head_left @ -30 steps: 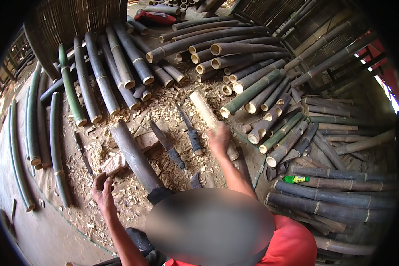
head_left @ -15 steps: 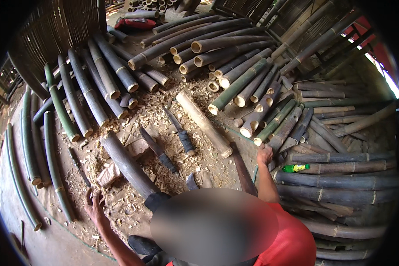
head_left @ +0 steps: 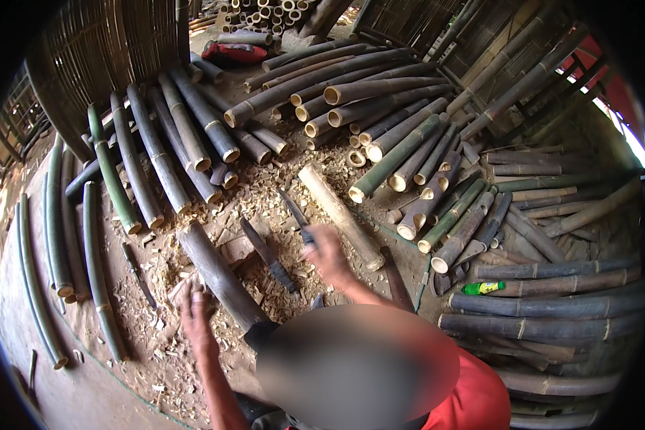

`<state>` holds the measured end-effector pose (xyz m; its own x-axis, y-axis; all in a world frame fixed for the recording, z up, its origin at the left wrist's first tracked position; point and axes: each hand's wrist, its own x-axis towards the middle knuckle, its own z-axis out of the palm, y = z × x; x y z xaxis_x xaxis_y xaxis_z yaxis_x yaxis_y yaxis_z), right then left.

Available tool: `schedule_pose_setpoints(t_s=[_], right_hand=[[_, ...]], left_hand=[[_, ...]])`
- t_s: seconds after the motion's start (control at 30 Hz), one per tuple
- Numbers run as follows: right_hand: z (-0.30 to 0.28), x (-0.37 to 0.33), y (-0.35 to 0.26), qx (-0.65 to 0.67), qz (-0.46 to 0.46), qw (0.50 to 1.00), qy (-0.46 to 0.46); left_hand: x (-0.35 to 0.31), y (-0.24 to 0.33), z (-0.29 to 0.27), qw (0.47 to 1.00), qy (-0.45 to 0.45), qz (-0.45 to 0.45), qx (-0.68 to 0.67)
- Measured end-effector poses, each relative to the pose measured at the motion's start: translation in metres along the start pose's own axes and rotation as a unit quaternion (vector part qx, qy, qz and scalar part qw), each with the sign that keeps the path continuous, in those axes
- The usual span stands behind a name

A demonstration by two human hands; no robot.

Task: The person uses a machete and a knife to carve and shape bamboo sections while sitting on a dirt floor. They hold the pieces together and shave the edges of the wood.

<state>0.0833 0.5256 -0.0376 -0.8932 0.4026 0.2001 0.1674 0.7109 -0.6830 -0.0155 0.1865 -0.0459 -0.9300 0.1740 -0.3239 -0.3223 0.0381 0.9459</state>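
Observation:
My right hand (head_left: 327, 256) is closed over the cloth-wrapped handle of a large knife (head_left: 293, 207), whose blade lies on the wood chips. My left hand (head_left: 196, 315) reaches down with fingers stretched beside a pale wooden block (head_left: 182, 286), their tips at its near side. A second large knife (head_left: 259, 242) with a wrapped handle lies between my hands. Across the chips, a dark bamboo pole (head_left: 221, 271) slants toward me, its near end at a black wrap (head_left: 261, 334). A peeled pale bamboo piece (head_left: 341, 216) rests beyond my right hand. A blurred patch hides my lap.
Cut bamboo poles (head_left: 149, 154) fan out at the left, with more stacked bamboo (head_left: 387, 93) ahead and several dark lengths (head_left: 537, 304) at right. A green bottle (head_left: 484, 288) lies on those. A thin blade (head_left: 137, 275) lies left of the block. A red bag (head_left: 234, 52) sits far off.
My right hand has left the bamboo ends at right and come to the knife handle. My left hand has moved right, near the wooden block. The whole view has shifted slightly.

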Motion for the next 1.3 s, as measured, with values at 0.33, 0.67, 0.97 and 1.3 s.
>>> schedule_pose_setpoints(t_s=[0.33, 0.67, 0.97, 1.3], right_hand=[[0.070, 0.024, 0.001, -0.075, -0.275, 0.958, -0.021], [-0.052, -0.020, 0.166, -0.316, 0.172, 0.930, 0.075], [-0.057, -0.016, 0.148, -0.321, 0.322, 0.891, -0.006], [0.067, -0.023, -0.016, -0.017, -0.054, 0.993, -0.105]], left_hand=[[-0.039, -0.013, 0.079, 0.971, -0.232, -0.062, -0.024], [-0.024, -0.050, 0.080, 0.983, -0.114, -0.013, 0.143], [-0.021, -0.049, 0.078, 0.990, -0.114, 0.027, 0.084], [-0.033, -0.026, 0.066, 0.988, -0.150, 0.010, 0.015]])
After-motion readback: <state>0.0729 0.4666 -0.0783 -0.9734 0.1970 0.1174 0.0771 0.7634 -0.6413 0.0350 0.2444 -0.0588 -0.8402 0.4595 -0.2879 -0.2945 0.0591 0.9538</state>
